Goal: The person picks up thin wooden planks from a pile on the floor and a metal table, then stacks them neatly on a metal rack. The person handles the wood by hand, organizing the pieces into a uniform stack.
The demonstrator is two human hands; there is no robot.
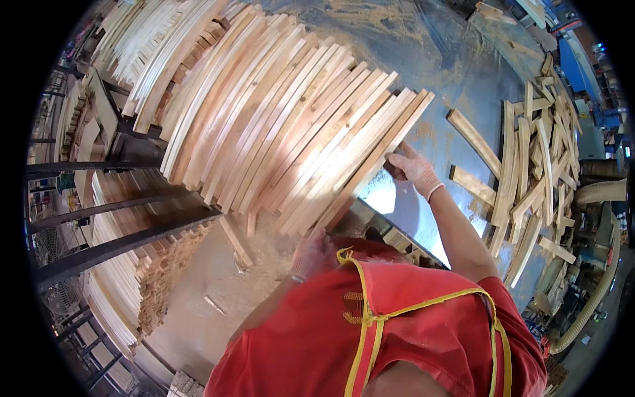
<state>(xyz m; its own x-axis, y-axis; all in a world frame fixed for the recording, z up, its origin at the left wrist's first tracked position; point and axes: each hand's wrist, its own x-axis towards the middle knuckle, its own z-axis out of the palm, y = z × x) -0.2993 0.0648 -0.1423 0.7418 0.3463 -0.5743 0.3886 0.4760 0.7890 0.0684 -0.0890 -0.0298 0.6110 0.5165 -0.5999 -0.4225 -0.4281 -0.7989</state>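
A long row of pale wooden strips (284, 126) lies side by side across the metal table. My right hand (417, 172), in a light knit glove with bare fingertips, grips the outermost wooden strip (377, 164) at its right side, toward the far end. Close to the near end of that strip is my left hand (309, 255), also gloved. Its fingers are dim and partly hidden by the strip ends and my red clothing, so their grip is unclear.
Loose offcuts (529, 159) are heaped on the right of the metal table (456, 86). Two short wooden pieces (473, 142) lie nearer. At left, black metal bars (126, 248) stand before stacked strips (159, 284). A pale flexible hose (605, 284) curves at the right.
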